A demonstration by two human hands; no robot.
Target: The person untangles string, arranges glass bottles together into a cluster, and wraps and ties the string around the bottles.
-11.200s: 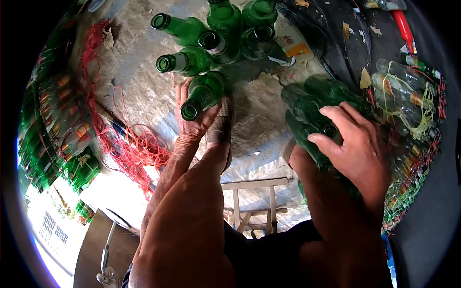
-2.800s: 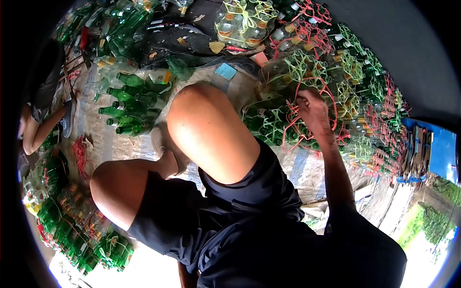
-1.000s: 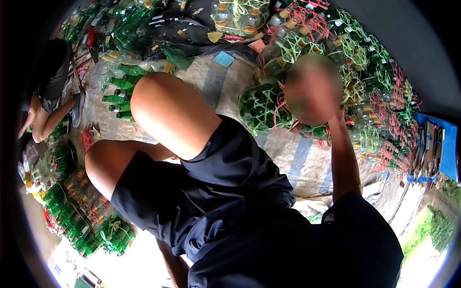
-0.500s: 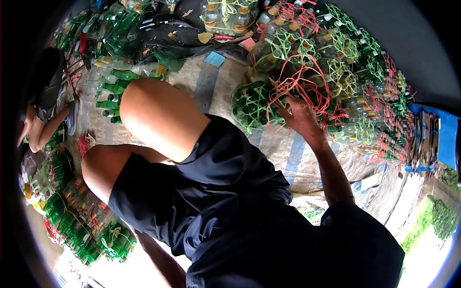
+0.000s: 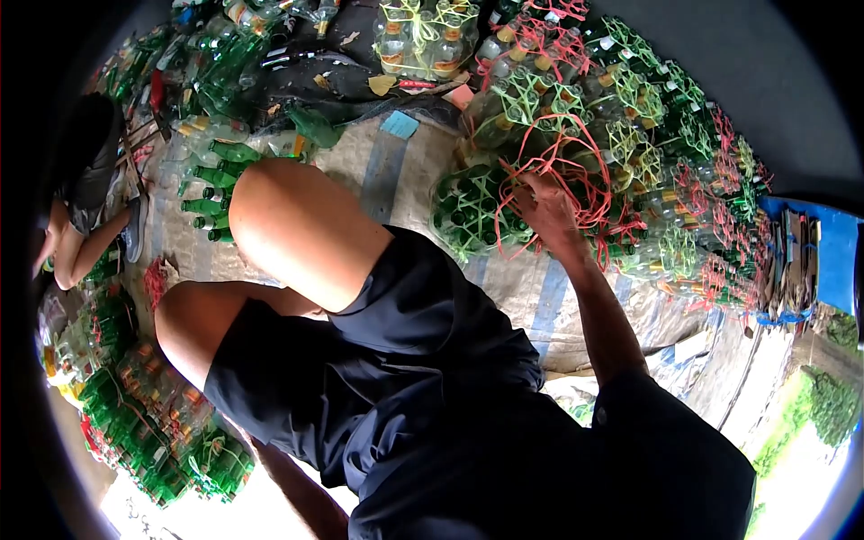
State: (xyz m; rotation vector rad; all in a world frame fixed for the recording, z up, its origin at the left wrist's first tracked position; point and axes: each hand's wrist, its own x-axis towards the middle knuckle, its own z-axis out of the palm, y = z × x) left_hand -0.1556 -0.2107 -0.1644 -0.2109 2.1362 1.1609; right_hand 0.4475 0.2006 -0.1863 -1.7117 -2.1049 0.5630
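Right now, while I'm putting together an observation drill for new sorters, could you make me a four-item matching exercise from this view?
Column one:
1. red twine
2. blue paper
3. yellowish leaf
4. green bottle bundle

Column two:
A. lying flat on the pale ground sheet
B. necks showing, just left of the right hand in the picture
C. spread in loose, tangled loops
D. on the black sheeting, near the top of the picture

Right pairs: 1-C, 2-A, 3-D, 4-B.
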